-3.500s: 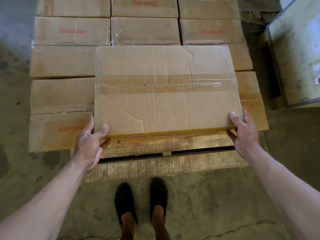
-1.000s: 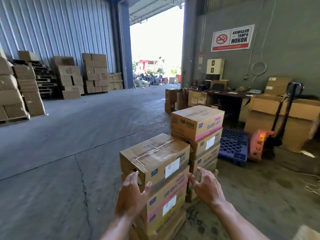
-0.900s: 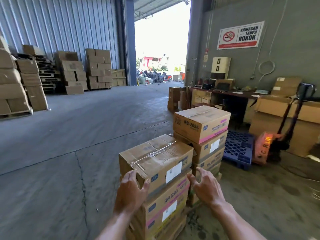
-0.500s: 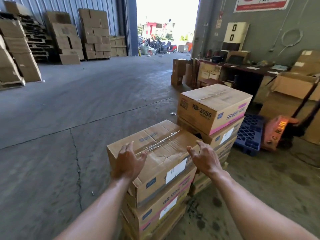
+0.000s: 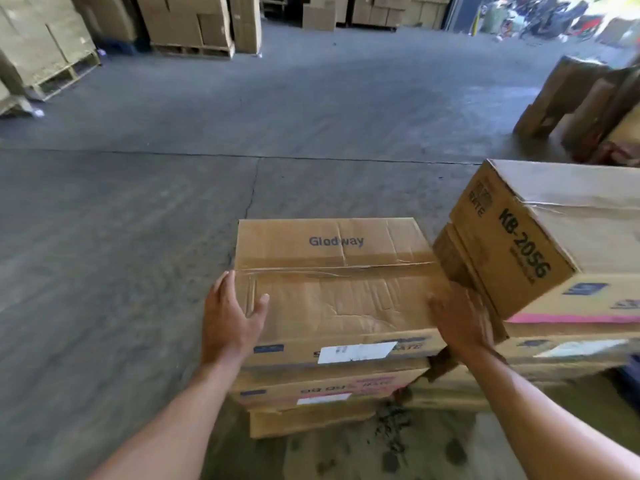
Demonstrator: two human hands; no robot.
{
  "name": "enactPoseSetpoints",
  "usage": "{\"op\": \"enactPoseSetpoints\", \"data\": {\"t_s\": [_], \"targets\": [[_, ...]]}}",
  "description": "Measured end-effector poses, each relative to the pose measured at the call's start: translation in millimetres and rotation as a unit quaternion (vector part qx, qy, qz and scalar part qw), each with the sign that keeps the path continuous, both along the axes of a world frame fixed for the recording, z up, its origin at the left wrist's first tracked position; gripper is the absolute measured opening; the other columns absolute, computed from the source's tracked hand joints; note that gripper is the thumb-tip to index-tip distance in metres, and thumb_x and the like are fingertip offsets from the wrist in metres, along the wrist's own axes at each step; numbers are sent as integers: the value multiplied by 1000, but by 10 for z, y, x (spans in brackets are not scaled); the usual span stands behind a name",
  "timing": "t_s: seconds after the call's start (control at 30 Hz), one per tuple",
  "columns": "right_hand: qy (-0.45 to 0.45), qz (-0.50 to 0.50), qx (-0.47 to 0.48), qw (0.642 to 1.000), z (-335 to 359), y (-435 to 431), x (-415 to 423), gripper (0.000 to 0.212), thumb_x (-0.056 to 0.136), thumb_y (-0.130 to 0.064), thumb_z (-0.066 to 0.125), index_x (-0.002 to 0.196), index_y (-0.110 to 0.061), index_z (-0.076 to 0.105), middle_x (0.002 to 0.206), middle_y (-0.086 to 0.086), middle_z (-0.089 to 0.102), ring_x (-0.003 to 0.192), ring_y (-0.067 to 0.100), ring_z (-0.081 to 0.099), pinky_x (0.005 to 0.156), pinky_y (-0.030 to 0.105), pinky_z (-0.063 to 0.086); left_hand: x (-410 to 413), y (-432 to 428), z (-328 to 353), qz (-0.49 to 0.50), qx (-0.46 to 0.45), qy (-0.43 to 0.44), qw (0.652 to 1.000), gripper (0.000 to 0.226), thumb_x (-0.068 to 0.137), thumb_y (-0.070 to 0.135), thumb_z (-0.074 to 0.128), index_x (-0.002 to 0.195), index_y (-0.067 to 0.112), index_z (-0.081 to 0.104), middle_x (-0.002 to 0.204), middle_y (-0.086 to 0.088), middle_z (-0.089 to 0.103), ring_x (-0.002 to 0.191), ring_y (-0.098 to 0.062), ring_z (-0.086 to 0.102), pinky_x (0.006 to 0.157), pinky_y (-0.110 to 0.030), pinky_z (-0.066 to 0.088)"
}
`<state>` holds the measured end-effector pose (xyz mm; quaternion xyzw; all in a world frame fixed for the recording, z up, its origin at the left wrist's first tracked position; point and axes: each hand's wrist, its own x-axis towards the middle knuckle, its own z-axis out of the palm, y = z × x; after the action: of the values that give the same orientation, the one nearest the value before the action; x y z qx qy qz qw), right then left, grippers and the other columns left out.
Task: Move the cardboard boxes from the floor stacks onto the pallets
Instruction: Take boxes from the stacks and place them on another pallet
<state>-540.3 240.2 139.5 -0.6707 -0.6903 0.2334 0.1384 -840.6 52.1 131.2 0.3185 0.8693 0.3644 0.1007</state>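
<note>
Fingers [image 5: 221,289] of the left hand [image 5: 230,320] lie nearly straight on the left side of the top Glodway box [image 5: 332,292], thumb over its top face. The right hand [image 5: 462,322] presses its right side, wedged beside the KB-2056 box [image 5: 512,244]; neither curls round it, and the box sits on the near floor stack [image 5: 325,393]. Step judged: pick-up beginning; next calls for a two-sided squeeze and a lift clear of the right neighbour. Right fingers are motion-blurred, and no target pallet is in view.
</note>
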Motion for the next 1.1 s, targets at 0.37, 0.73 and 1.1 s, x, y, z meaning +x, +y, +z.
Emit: {"op": "enactPoseSetpoints", "data": {"t_s": [0.37, 0.73, 1.1], "targets": [[174, -35, -147, 973, -478, 470, 301, 87, 63, -84, 68, 138, -47, 42, 131, 6, 60, 118, 39, 56, 100, 59, 47, 180, -103, -431, 129, 34, -253, 958, 90, 72, 51, 83, 148, 31, 39, 131, 8, 56, 117, -20, 57, 96, -42, 51], [335, -86, -194, 918, -428, 154, 329, 78, 75, -47, 81, 142, -45, 42, 131, 0, 51, 125, 40, 54, 83, 61, 57, -104, -95, -404, 112, 123, -448, 879, 63, 76, 20, 83, 129, 39, 52, 119, -2, 67, 109, -29, 63, 81, -55, 57], [367, -173, -30, 914, -148, -1282, -253, 92, 67, -67, 79, 146, -41, 38, 143, 4, 51, 120, 32, 59, 86, 61, 57, -1267, -245, 41, -101, 95, -448, 883, 37, 85, 17, 77, 104, 44, 59, 109, 8, 67, 96, -21, 66, 75, -52, 58]]}}
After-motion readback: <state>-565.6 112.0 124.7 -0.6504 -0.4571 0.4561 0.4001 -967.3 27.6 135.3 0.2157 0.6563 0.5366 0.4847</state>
